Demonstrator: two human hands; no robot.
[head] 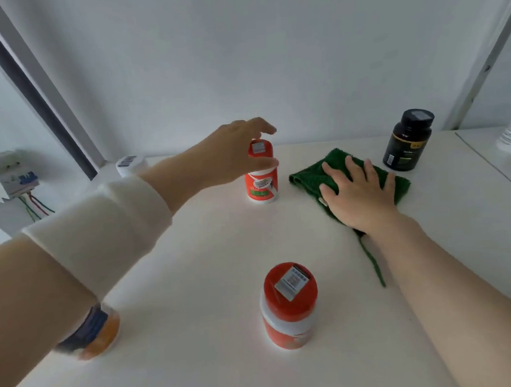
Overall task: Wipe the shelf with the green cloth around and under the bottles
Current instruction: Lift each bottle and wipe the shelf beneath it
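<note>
Far right on the white shelf [207, 251], your right hand [360, 192] is pressing flat, fingers spread, on the soft, limp green terry cloth [307, 171]; your left hand [230, 152] is curling round the top of the probably light red-capped plastic bottle [261, 190].

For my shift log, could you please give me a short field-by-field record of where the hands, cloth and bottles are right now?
left hand: grips the top of the far red bottle, which is upright
right hand: flat on the green cloth, fingers spread
green cloth: on the shelf, between far red bottle and black bottle
near red bottle: upright, front centre, untouched
black bottle: upright, back right, by the cloth's far corner
orange tub: partly hidden under the left forearm
</note>
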